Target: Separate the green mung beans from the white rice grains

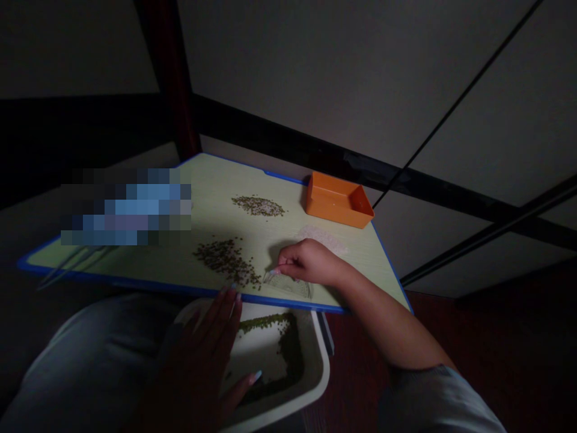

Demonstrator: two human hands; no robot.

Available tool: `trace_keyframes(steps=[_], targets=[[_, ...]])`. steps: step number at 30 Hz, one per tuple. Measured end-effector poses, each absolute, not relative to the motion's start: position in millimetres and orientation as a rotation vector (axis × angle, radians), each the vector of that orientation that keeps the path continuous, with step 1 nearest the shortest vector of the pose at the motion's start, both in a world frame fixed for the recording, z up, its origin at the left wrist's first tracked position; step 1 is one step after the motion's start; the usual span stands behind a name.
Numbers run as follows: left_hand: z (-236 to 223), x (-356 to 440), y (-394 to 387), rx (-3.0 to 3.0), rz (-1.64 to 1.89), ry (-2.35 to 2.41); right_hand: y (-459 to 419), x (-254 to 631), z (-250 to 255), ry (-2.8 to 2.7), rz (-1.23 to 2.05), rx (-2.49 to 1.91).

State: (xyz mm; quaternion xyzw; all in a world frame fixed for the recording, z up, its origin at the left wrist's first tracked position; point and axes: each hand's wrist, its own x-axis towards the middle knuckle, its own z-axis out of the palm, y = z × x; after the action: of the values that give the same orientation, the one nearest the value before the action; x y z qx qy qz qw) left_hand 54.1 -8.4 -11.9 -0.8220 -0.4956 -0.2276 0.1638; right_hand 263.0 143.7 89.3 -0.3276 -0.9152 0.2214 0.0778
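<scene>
1. The right forearm reaches in from the lower right, out of a grey sleeve (444, 394), and slants up and leftward across the near right part of a pale tabletop (211, 180) with a blue rim.
2. The right hand (307, 260) is bent at the wrist, its knuckles up and its fingers curled, low over the tabletop. Its grip is drawn into a pinch: thumb and fingers close on the left end of a clear, protractor-like plastic piece (294, 288).
3. That clear piece lies below and under the fingers, close to the tabletop's near edge. Its left end is just beside a dark, mixed pile of seeds (225, 260).
4. The left hand (202, 343) is in shadow, palm down, fingers extended and thumb apart. Its grip is loose, with nothing seen in it; the fingertips are at the near edge, beside the dark pile.
5. Beneath that hand, a white basin (321, 361) holds green grains (292, 355) along its sides.
6. Farther back is a second mixed pile (260, 206). Beyond the right hand lie pale grains (327, 237), with an orange box (333, 213) behind them.
</scene>
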Motion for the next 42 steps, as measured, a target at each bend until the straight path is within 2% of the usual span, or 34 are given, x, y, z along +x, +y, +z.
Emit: trace_keyframes(steps=[17, 35, 42], targets=[[-13.0, 56.0, -7.6, -2.348, -0.642, -1.442, 146.7, 261.4, 87.5, -2.694, 0.507, -1.129], [-10.5, 55.7, -7.7, -2.343, -0.629, -1.462, 144.1, 264.7, 92.0, -2.763, 0.639, -1.008], [-10.7, 55.7, -8.4, -2.343, -0.641, -1.456, 144.4, 261.0, 87.2, -2.749, 0.597, -1.006]])
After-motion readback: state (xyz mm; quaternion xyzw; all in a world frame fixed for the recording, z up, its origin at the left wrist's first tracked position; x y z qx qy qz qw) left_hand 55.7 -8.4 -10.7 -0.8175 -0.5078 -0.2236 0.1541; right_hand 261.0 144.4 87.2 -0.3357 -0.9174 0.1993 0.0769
